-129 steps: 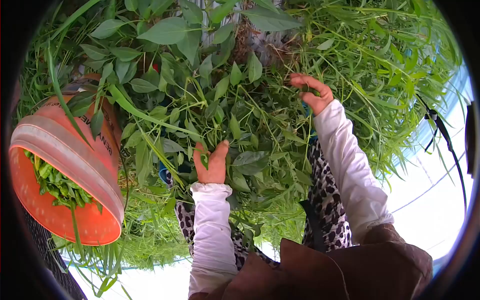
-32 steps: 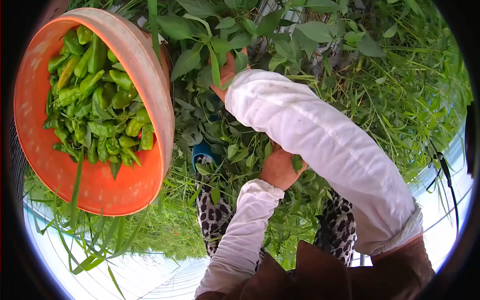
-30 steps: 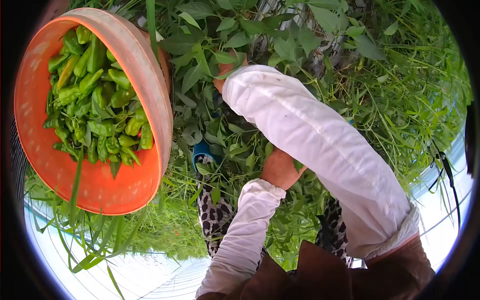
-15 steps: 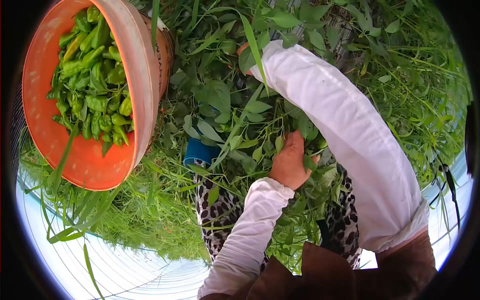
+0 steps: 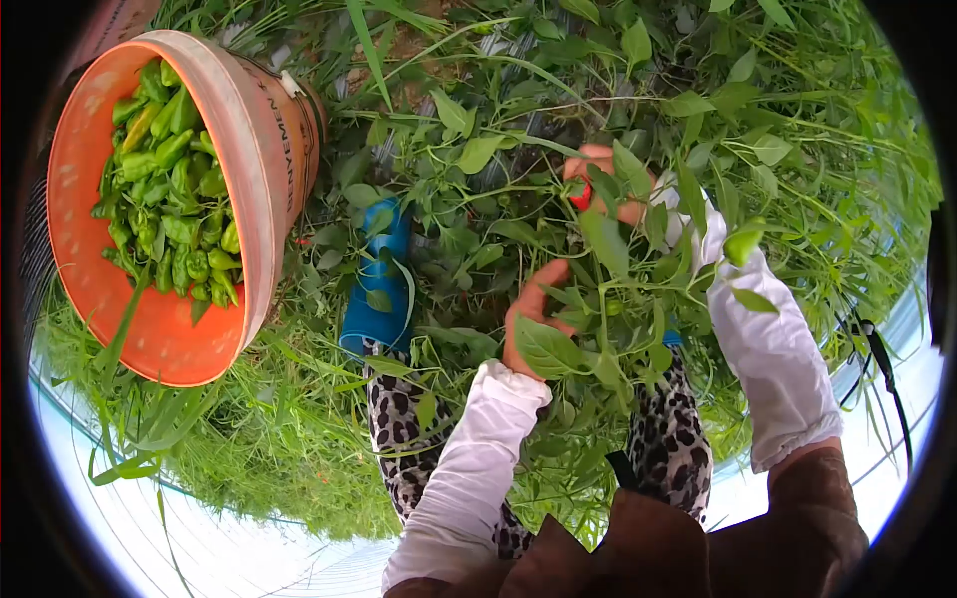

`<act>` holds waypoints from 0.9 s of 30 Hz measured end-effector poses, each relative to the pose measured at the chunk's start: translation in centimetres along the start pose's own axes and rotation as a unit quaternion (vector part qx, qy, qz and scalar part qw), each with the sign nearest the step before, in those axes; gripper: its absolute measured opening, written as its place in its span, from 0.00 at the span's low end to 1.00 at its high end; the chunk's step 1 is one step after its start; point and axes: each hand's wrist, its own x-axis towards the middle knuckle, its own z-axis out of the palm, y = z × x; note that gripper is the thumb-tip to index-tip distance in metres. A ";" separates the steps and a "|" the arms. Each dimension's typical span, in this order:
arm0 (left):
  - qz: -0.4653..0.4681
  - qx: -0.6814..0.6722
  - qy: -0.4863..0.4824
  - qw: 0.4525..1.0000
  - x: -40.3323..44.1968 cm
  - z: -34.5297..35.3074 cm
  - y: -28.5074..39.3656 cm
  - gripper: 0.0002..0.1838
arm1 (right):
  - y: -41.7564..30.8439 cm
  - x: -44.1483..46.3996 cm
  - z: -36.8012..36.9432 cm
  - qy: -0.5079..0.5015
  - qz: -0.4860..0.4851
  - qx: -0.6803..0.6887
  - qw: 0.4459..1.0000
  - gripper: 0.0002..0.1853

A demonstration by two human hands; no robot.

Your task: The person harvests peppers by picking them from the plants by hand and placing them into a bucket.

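Note:
Between the curled fingers and thumb of my right hand (image 5: 620, 207) is a small red pepper (image 5: 580, 195), with leaves partly covering the hand. Lower and to the left, my left hand (image 5: 530, 311) reaches into the pepper plant (image 5: 603, 344), its fingers and thumb apart around the foliage. A broad leaf hides part of that thumb. One green pepper (image 5: 743, 242) shows in front of my right sleeve. At the left, a tilted orange bucket (image 5: 261, 169) holds several green peppers (image 5: 174, 189), one of them yellowish.
A blue boot (image 5: 379, 284) stands between the bucket and the plant, below it a patterned trouser leg (image 5: 399, 429). Tall grass (image 5: 269, 448) surrounds the plants. A black strap (image 5: 882, 359) hangs at the right edge.
My right hand has moved back from the upper left to the right, and its red pepper now shows. My left hand has shifted slightly left. The view has shifted, revealing more of the blue boot.

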 end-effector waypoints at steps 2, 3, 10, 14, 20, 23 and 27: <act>0.054 0.132 0.084 0.986 -0.4 2.7 3.7 0.35 | -0.2 0.1 1.3 -0.086 -0.183 -0.040 0.978 0.26; 0.077 0.148 0.093 0.982 -0.7 3.0 4.6 0.35 | -1.9 0.2 2.4 -0.087 -0.220 -0.194 0.952 0.27; 0.045 -0.104 0.041 0.993 -0.6 2.8 8.0 0.29 | -0.6 -5.3 8.1 -0.041 0.020 0.193 0.980 0.28; 0.071 -0.080 0.082 0.991 0.5 3.5 7.1 0.27 | -2.0 -6.5 8.6 -0.068 -0.073 -0.218 0.971 0.23; 0.110 -0.004 -0.093 0.990 0.6 6.0 7.6 0.20 | -1.2 -7.7 6.5 0.006 -0.123 -0.277 0.953 0.32; 0.138 0.077 -0.021 0.987 1.3 5.8 8.0 0.19 | -2.9 -7.6 5.3 -0.044 -0.216 -0.182 0.958 0.36; 0.162 0.258 0.024 0.952 0.9 7.2 7.1 0.16 | -4.1 -11.5 3.7 0.142 -0.002 0.044 0.989 0.29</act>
